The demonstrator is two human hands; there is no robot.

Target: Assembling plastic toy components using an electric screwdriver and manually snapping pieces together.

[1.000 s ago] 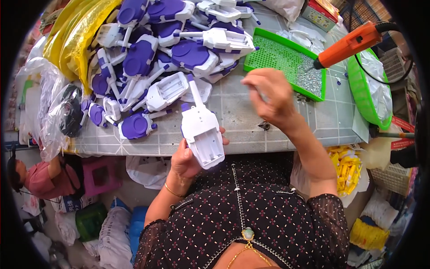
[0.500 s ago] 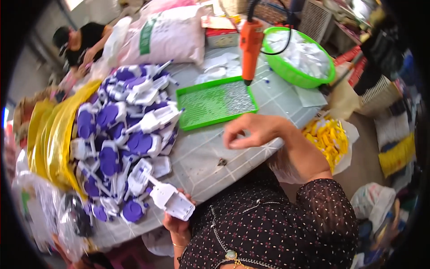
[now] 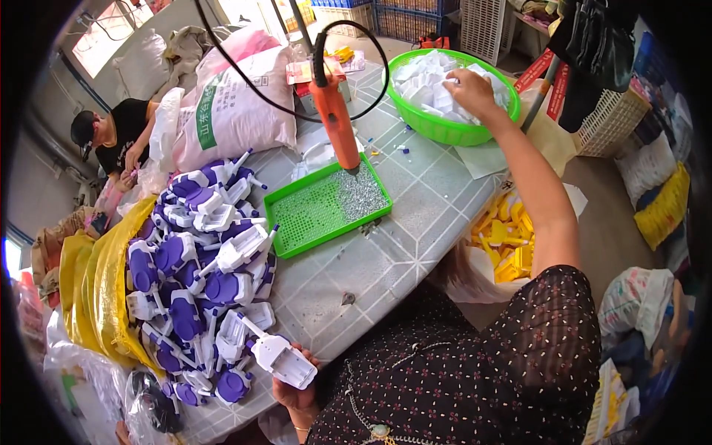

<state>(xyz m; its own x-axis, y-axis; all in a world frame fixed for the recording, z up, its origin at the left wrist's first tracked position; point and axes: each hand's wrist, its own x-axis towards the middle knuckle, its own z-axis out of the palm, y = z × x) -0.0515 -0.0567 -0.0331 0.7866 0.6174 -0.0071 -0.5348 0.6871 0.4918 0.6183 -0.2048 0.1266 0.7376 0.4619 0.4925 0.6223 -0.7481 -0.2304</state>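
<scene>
Near the table's front edge, my left hand is closed around a white plastic housing with an open rectangular recess, its stem toward the pile. Beside it lies a heap of white-and-purple plastic parts, spilling from a yellow woven sack. My right hand reaches over a green basket full of small white plastic pieces; its fingers are pinched at one of them. An orange electric screwdriver hangs by its cable, tip above a green tray of small silver screws.
A large pinkish-white sack stands at the table's back left, next to a red-and-white box. Yellow plastic parts fill a bag below the right edge. Another person sits at far left. Crates stand behind.
My right hand has moved from above the table's middle, up and right, into the green basket. My left hand still holds the white housing. The view has shifted.
</scene>
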